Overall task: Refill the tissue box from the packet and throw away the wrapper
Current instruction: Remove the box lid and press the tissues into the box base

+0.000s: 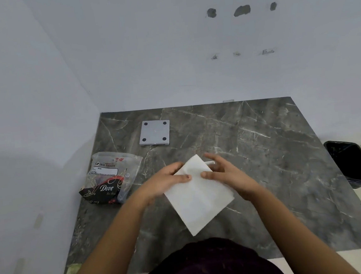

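Both hands held the white tissue stack (198, 195) above the bench (286, 171), left hand (167, 179) and right hand (223, 172) each pinching its far end. The emptied-looking tissue packet (110, 178) lay left of the stack, not yet binned; the black bin (353, 163) stood far right. The grey box base (155, 132), feet up, lay beyond the stack. Loading remained.

Both forearms reaching forward, left hand (167, 177) thumb pressed down; right hand (223, 172) fingers spread, thumb pinching
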